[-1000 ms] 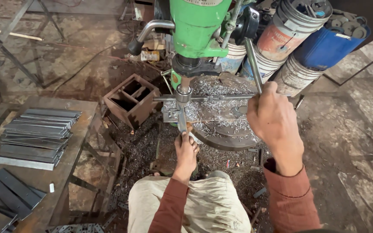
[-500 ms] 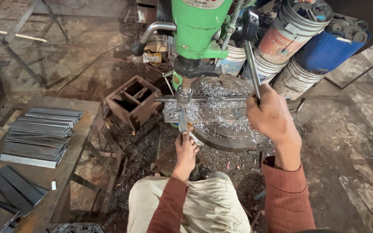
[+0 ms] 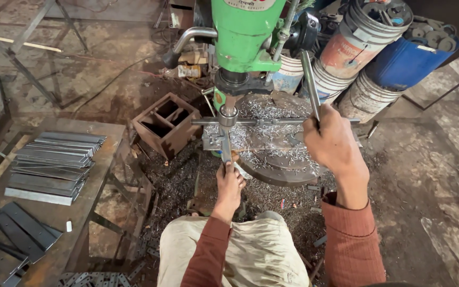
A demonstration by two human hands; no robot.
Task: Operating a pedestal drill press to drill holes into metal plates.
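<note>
Right hand [image 3: 331,142] lower on feed lever [image 3: 310,79]

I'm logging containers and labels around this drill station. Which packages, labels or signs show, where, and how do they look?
Label plate: top of the green drill press head, pale with red print.
Paint bucket: right of the press, white with an orange-red label.
Blue drum: far right, plain.
Small carton: floor behind, yellowish.

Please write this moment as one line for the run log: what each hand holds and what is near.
left hand: holds metal strip under drill | right hand: grips feed lever | green drill press | shavings on round table | stacked strips on bench
</note>
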